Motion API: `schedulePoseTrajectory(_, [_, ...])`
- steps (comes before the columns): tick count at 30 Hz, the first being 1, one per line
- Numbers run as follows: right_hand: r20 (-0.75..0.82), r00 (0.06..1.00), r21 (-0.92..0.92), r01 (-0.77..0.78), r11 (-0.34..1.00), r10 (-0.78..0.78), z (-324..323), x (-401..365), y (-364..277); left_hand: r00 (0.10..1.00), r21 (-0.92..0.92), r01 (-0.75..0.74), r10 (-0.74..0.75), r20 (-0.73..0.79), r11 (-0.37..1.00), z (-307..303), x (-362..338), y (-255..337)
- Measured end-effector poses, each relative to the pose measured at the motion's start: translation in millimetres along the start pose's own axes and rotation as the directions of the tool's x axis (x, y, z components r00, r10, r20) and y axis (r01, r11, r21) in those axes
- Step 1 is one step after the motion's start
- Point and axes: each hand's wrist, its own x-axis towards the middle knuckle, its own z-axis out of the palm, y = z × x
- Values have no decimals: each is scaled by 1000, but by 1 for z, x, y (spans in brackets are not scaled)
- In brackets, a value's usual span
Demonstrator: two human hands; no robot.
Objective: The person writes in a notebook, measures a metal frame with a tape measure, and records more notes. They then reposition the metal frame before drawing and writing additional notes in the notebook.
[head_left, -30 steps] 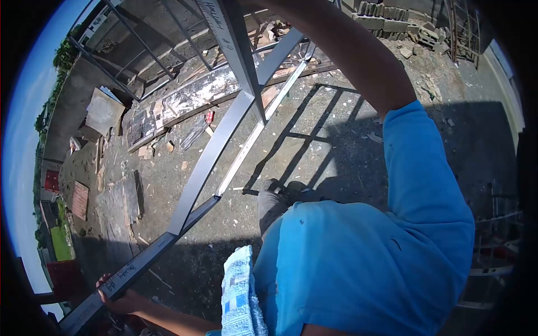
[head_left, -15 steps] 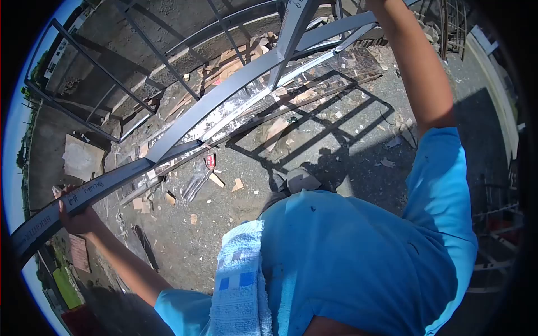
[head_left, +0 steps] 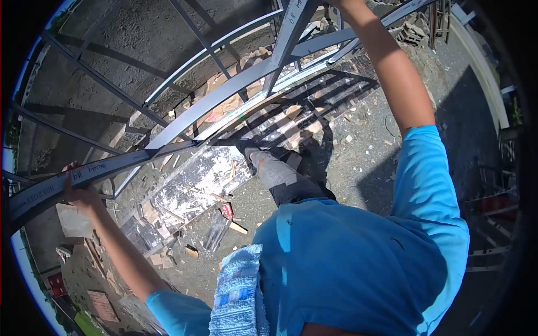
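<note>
A grey metal frame point(head_left: 204, 103), made of a long curved bar and joined straight pieces, stretches across the upper view in front of my body. Its lower left bar carries printed letters and dark handwriting. My left hand point(head_left: 83, 194) is wrapped round that bar near its left end, with fingers showing over the far side. At the top edge, my right hand point(head_left: 348, 5) is raised beside the frame's upper part; its fingers are cut off by the view, so its grip is hidden. A light blue towel point(head_left: 238, 294) hangs over the front of my blue shirt point(head_left: 347, 263).
Paint-splashed boards point(head_left: 199, 179) lie on the ground under the frame, with wood scraps and a red can point(head_left: 227, 211) near them. Further metal bars point(head_left: 103, 84) stand beyond a low concrete edge. Stacked broken pieces point(head_left: 413, 31) lie at upper right.
My leg has stepped forward onto the boards, and the ground scene has shifted down in view. The frame's left end and my left hand sit slightly higher; my right hand appears further left.
</note>
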Motion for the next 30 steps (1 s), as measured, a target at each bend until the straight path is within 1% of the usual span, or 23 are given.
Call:
schedulePoseTrajectory(2, [30,999,-122,35,992,-31,29,33,66,994,-2,75,-75,-83,997,-3,41,-54])
schedulePoseTrajectory(4, [56,994,-218,107,970,-98,60,68,126,992,12,88,-86,-97,996,-14,83,-110])
schedulePoseTrajectory(6, [98,984,-304,170,937,-147,87,89,179,993,42,98,-95,-73,994,-34,113,-158])
schedulePoseTrajectory(7, [123,976,-343,212,915,-180,100,100,203,994,53,97,-94,-60,994,-35,129,-175])
schedulePoseTrajectory(8, [151,966,-375,254,891,-212,111,107,225,989,54,117,-111,-98,992,-36,139,-190])
schedulePoseTrajectory(10, [194,943,-427,330,842,-271,131,121,261,975,54,154,-143,-168,987,-18,147,-214])
schedulePoseTrajectory(11, [212,932,-449,360,818,-294,138,126,276,971,97,157,-135,-198,983,-13,154,-224])
schedulePoseTrajectory(14, [268,895,-500,446,743,-357,159,139,318,940,184,189,-123,-318,964,-40,181,-268])
schedulePoseTrajectory(15, [294,878,-516,479,710,-378,164,142,330,953,225,202,-138,-271,953,-29,188,-269])
schedulePoseTrajectory(16, [342,843,-556,538,633,-416,166,151,346,942,156,214,-162,-292,964,-39,196,-281])
schedulePoseTrajectory(18, [442,767,-611,637,469,-465,171,159,368,948,192,176,-114,-297,965,-53,211,-302])
schedulePoseTrajectory(19, [427,769,-627,631,457,-475,181,160,366,957,195,166,-111,-267,967,-56,215,-315])
schedulePoseTrajectory(20, [267,920,-541,390,745,-288,185,158,382,965,203,145,-93,-246,968,-57,221,-323])
schedulePoseTrajectory(21, [466,799,-689,597,410,-380,186,167,383,964,256,126,-57,-260,959,-49,230,-324])
schedulePoseTrajectory(22, [317,922,-595,376,710,-223,184,174,406,962,312,107,-19,-273,944,-37,237,-325])
schedulePoseTrajectory(23, [380,898,-653,431,623,-224,184,181,405,953,256,166,-89,-288,952,-36,243,-329])
schedulePoseTrajectory(24, [441,869,-695,488,528,-224,186,188,402,961,407,215,-119,-248,888,-35,250,-327])
schedulePoseTrajectory(25, [59,967,-410,-204,889,249,193,192,412,951,516,291,-186,-246,806,-37,258,-328])
schedulePoseTrajectory(26, [24,954,-366,-269,891,298,200,199,412,960,660,278,-188,-206,698,-35,268,-329])
schedulePoseTrajectory(27, [-10,938,-317,-332,888,347,207,205,411,993,821,110,-87,-74,560,-37,278,-331])
schedulePoseTrajectory(28, [-16,897,-316,-425,848,443,205,212,424,1000,954,12,-19,-7,301,-17,284,-314])
schedulePoseTrajectory(29, [-62,868,-262,-491,831,493,213,217,429,993,964,86,-104,-62,251,0,290,-302])
schedulePoseTrajectory(30, [-152,847,-218,-532,818,510,223,219,432,975,955,122,-213,-64,272,-18,300,-324])
